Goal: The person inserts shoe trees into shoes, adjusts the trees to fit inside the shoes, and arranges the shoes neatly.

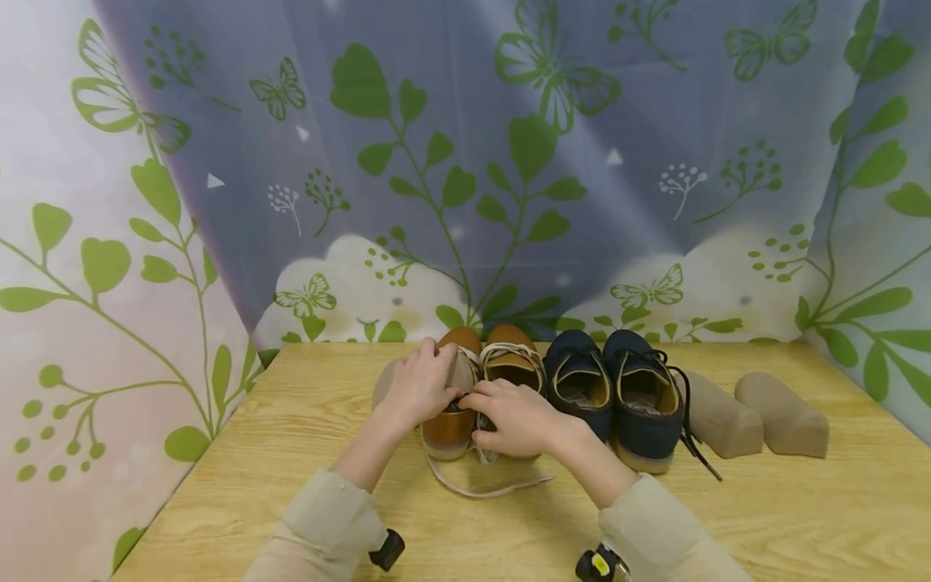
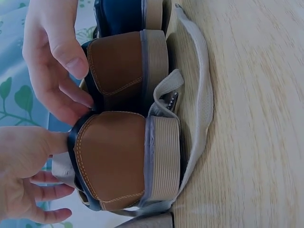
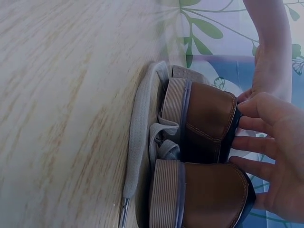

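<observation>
A brown shoe (image 1: 447, 430) stands heel toward me, with its pale lace loose behind it. My left hand (image 1: 419, 388) is over its opening, thumb at the heel collar. Between that thumb and fingers it holds a beige shoe insert (image 2: 64, 168), mostly hidden by the hand and collar. The right hand (image 1: 518, 416) reaches in from the other side, fingers extended, and a fingertip touches the same collar. Its thumb is near the heel of the second brown shoe (image 3: 211, 194), which has tied pale laces.
A pair of navy shoes (image 1: 640, 404) with dark laces stands to the right. Two beige shoe inserts (image 1: 781, 412) lie beyond them. Another beige insert (image 1: 381, 384) is partly hidden left of the brown shoes. A patterned cloth (image 1: 465, 202) hangs behind the wooden table (image 1: 836, 517).
</observation>
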Tool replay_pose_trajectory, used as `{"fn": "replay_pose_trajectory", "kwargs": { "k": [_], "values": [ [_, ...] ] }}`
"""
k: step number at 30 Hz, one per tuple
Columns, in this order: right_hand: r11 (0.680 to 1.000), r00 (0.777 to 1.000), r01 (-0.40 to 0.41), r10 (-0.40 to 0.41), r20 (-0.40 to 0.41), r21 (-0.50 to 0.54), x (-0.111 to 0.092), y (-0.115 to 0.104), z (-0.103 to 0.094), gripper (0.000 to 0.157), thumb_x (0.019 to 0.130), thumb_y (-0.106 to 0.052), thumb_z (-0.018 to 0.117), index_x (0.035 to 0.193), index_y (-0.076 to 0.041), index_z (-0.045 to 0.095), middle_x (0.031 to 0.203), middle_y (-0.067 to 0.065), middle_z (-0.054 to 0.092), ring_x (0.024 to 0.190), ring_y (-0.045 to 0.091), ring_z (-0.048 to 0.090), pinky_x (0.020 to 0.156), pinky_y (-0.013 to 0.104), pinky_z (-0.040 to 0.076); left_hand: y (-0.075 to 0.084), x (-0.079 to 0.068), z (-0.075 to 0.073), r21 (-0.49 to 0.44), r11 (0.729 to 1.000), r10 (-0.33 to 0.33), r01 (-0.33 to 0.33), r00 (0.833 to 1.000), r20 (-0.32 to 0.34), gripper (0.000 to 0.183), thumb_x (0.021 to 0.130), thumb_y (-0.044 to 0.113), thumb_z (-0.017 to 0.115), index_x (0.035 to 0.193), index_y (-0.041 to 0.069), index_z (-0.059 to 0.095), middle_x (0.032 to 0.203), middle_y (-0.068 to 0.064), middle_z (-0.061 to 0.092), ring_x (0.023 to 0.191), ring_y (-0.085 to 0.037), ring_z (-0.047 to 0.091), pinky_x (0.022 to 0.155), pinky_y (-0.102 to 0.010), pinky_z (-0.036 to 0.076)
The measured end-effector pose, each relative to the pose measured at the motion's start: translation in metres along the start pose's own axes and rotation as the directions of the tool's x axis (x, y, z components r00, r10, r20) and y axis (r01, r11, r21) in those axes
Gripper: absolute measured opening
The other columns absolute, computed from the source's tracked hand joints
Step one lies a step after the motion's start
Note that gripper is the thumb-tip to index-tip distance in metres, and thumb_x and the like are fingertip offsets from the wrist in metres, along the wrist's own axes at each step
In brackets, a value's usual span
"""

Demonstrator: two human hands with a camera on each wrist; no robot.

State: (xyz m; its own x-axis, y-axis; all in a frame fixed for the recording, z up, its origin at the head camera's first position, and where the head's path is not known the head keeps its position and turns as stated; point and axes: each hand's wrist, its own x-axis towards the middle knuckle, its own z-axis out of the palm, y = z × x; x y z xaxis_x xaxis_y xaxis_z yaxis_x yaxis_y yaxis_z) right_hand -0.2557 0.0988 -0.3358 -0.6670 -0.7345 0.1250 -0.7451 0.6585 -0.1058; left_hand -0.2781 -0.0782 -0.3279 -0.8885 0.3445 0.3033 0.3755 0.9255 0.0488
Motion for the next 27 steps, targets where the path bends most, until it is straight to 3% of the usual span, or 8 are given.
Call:
{"fn": "replay_pose_trajectory", "kwargs": {
  "k": [11, 27],
  "values": [
    [1.000, 1.000, -0.014, 0.014, 0.017, -0.002, -0.0007, -0.0008, 0.0012, 0.041, 0.090, -0.031, 0.057, 0.128, -0.014, 0.056, 0.129, 0.005, 0.049, 0.115, 0.025, 0.048, 0.087, 0.042, 0.044, 0.0010, 0.0022, 0.0040, -0.008, 1.000, -0.011, 0.011, 1.000, 0.020, 0.048, 0.079, 0.031, 0.074, 0.115, 0.012, 0.051, 0.099, -0.013, 0.047, 0.081, -0.031, 0.055, 0.063, -0.045, 0.045],
    [1.000, 1.000, -0.007, 0.007, 0.018, -0.005, 0.0019, -0.0011, -0.0017, 0.041, 0.090, -0.031, 0.057, 0.128, -0.014, 0.056, 0.128, 0.004, 0.050, 0.114, 0.025, 0.048, 0.087, 0.041, 0.044, -0.0016, 0.0093, 0.0052, -0.039, 0.999, -0.026, 0.027, 0.999, 0.038, 0.059, 0.076, 0.028, 0.077, 0.125, 0.012, 0.048, 0.104, -0.015, 0.047, 0.085, -0.032, 0.056, 0.067, -0.047, 0.046]
  ]
}}
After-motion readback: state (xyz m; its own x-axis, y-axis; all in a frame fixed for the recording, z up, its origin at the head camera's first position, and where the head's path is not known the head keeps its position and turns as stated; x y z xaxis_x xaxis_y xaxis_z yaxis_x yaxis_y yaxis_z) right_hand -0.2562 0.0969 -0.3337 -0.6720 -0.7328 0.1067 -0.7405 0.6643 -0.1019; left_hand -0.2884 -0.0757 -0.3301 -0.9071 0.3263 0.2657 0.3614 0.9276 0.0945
